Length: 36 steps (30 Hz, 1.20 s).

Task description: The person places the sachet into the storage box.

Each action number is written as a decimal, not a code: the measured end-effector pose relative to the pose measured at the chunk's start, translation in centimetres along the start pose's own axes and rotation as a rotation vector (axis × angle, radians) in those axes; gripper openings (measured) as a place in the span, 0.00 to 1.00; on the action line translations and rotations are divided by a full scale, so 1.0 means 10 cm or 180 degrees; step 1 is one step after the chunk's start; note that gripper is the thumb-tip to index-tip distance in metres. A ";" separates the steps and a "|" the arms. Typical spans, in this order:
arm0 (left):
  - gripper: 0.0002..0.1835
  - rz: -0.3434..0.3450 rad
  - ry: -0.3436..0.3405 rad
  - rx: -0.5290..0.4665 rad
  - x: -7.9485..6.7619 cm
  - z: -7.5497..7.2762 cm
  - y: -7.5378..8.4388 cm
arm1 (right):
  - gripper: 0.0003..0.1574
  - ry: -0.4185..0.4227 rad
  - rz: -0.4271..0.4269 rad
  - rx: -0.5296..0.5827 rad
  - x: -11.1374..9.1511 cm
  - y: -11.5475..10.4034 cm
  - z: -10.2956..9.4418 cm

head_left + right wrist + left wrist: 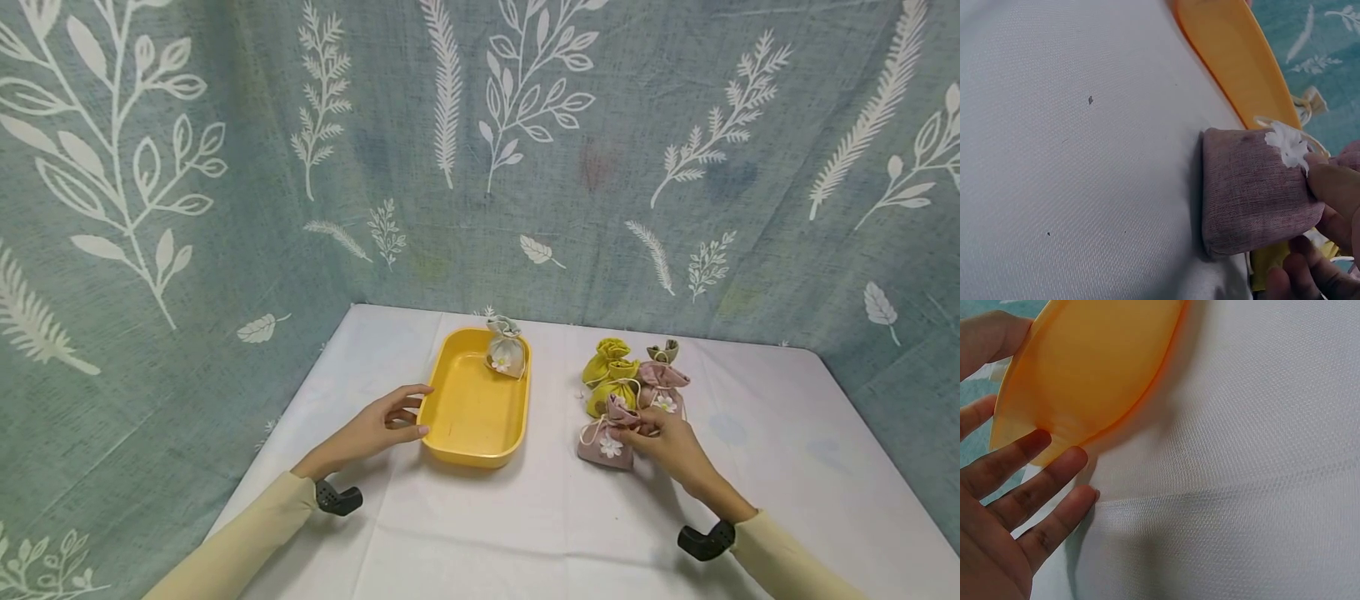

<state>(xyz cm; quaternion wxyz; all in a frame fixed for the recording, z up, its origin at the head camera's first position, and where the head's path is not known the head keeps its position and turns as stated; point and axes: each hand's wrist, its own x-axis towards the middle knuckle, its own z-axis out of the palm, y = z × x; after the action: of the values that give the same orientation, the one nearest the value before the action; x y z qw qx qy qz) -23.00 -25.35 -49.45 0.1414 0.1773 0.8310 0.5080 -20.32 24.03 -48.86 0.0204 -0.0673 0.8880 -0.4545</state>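
Observation:
My right hand [667, 442] pinches a dusty-pink drawstring pouch [1254, 194] near its tied neck, thumb beside the white flower. The pouch is upright, close over the white cloth. On the left, my left hand [382, 425] rests against the side of a yellow tray [468, 457], its fingers spread and fairly straight along the outer wall in the left wrist view, with the thumb at the rim. Inside the tray's far right corner stands a pale grey-green pouch [505, 350] with a flower.
Behind the right hand cluster two mustard-yellow pouches, the nearer [615, 392] beside another pink pouch [663, 385]. An olive-grey pouch [663, 350] stands behind them. A leaf-patterned curtain [465, 208] hangs around the far and side edges of the white-covered table [487, 533].

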 end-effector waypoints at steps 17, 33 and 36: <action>0.39 0.0058 -0.0017 0.0044 -0.03 -0.01 -0.02 | 0.11 0.0064 -0.0242 0.0198 -0.02 -0.07 0.04; 0.38 0.0044 0.0020 0.0044 -0.04 0.00 -0.01 | 0.08 0.0118 -0.0554 0.0096 0.14 -0.32 0.00; 0.38 0.0030 0.0030 0.0050 -0.03 0.01 0.00 | 0.09 0.0064 -0.0518 0.0173 0.18 -0.39 0.01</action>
<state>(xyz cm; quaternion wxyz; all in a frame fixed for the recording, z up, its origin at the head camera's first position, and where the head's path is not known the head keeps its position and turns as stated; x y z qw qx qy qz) -22.74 -25.42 -49.45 0.1337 0.1799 0.8348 0.5029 -21.74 21.45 -45.68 -0.0237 -0.1341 0.8670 -0.4793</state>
